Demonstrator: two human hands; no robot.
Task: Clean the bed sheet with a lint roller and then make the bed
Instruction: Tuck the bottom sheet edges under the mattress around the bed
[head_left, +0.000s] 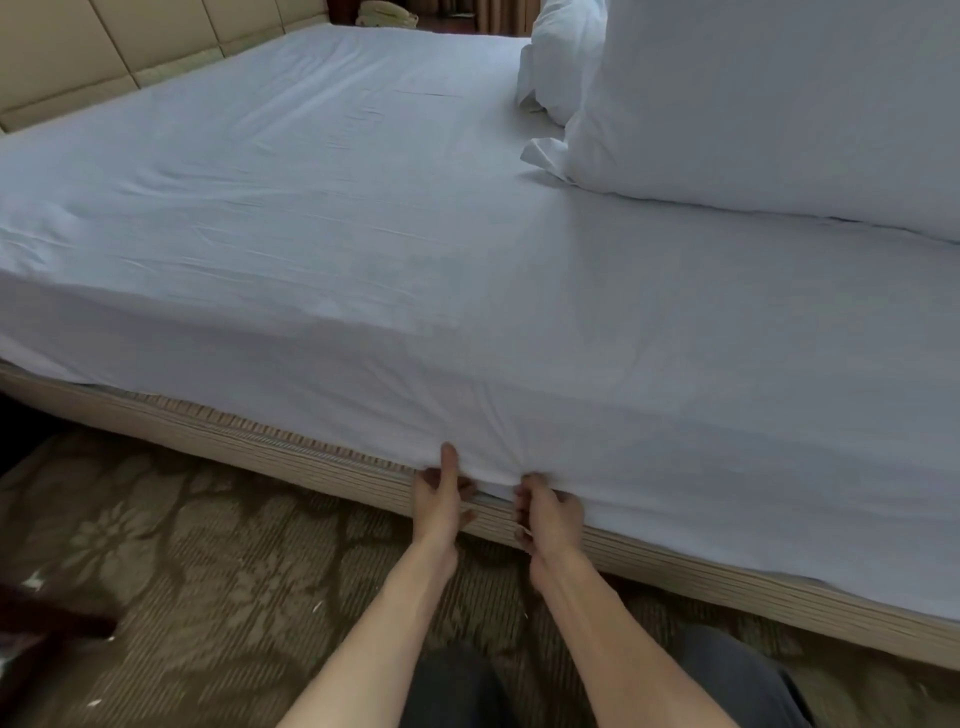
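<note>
White bed sheet (363, 234) edge: left hand (439, 499) pinches it, right hand (548, 514) grip curled round it.

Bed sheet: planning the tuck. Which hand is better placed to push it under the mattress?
Probably the left hand: its fingers sit under the hem; the right hand grips bunched bed sheet.

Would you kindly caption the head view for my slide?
Bedside: left hand and right hand grip the bed sheet hem.
</note>
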